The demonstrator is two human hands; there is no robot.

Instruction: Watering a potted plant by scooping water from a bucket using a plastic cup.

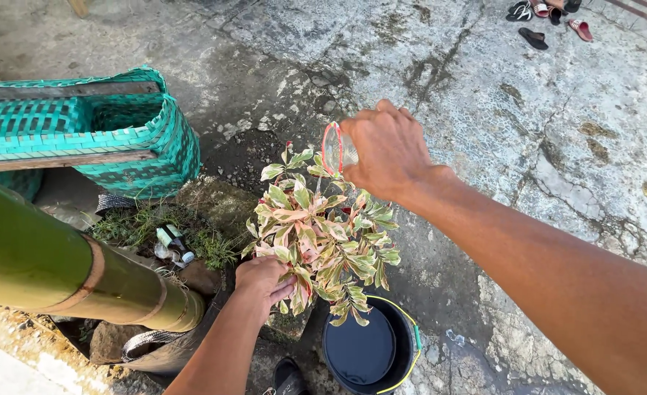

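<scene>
The right hand is closed around a small clear cup with a red rim, tipped on its side just above the top leaves of the variegated plant. The left hand sits at the lower left edge of that plant, fingers curled in among the pink, cream and green leaves, gripping them or the stem beneath; the leaves hide which.

Just below and right of the plant stands a black bucket with a yellow-green rim and handle, dark inside. Left of the plant lies a patch of weeds with a few small bottles in it. Further left a thick green bamboo pole slants across, and above it sits a teal woven basket. Well beyond the plant, on the cracked concrete at the far upper right, lie several sandals.
</scene>
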